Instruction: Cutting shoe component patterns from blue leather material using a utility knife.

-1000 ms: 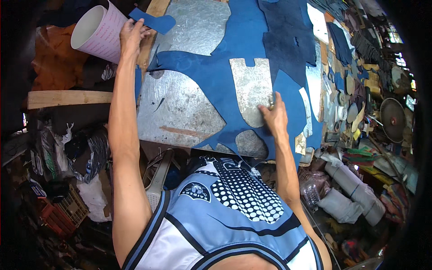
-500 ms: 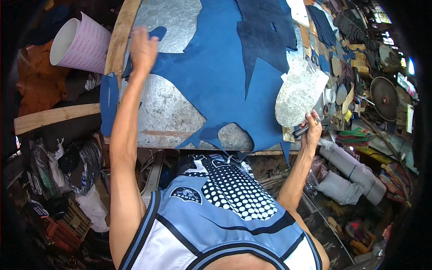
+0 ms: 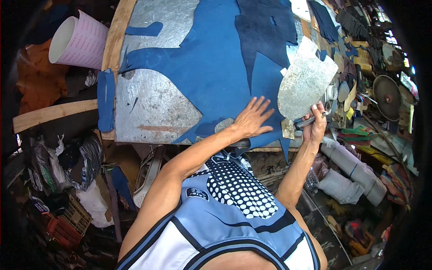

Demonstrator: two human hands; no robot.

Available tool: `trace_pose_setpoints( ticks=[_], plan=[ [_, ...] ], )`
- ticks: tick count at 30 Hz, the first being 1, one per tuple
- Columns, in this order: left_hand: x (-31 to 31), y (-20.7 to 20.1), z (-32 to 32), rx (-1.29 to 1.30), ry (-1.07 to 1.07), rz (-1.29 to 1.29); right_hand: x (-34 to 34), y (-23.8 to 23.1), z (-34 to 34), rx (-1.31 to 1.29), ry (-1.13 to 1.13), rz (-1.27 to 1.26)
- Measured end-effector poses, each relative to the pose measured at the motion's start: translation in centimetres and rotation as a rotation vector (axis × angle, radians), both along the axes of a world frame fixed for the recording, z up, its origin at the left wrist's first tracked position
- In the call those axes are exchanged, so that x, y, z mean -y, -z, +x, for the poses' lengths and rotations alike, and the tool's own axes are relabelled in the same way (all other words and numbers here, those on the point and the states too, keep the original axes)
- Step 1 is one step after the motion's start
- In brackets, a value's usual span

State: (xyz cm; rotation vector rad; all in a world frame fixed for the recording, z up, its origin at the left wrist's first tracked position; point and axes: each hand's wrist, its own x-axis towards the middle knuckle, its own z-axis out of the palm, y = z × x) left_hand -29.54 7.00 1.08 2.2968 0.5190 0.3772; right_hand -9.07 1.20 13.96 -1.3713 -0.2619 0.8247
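Observation:
A large blue leather sheet (image 3: pixel 216 67) with irregular, cut-out edges lies over a scratched metal-topped table (image 3: pixel 155 108). My left hand (image 3: pixel 253 119) rests on its near part, palm down with the fingers spread. My right hand (image 3: pixel 316 123), at the right side, is closed around a dark cylindrical handle (image 3: pixel 305 122); the tool's other end is not clear. The same hand pinches the lower edge of a flat, worn metal template (image 3: pixel 306 74) with a rounded outline. A darker navy leather piece (image 3: pixel 265 38) overlaps the sheet at the far side.
A blue offcut (image 3: pixel 150 29) lies at the table's far left, near the wooden edge (image 3: pixel 114 40). Blue strips (image 3: pixel 106 101) hang over the left side. A pale rolled sheet (image 3: pixel 81 42) stands beyond. Templates and scraps crowd the right, near a round dark disc (image 3: pixel 387 97).
My left hand has moved from the table's far left to the near middle of the blue leather. The template in my right hand has shifted slightly right, and the leather's near-left part has moved a little.

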Motion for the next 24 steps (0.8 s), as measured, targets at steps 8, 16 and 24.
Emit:
trace_pose_setpoints(
  ticks=[8, 16, 24],
  plan=[
    [-4.2, -0.7, -13.1, -0.299, -0.392, 0.128, 0.3, 2.0, -0.8, -0.095, -0.055, -0.032],
    [2.9, -2.8, -18.8, -0.329, -0.355, 0.020, -4.8, 4.5, -3.8, -0.074, -0.151, -0.101],
    [-7.5, -1.3, -20.5, -0.426, -0.544, 0.218, -9.9, 6.0, -6.6, -0.132, -0.334, -0.047]
  ],
)
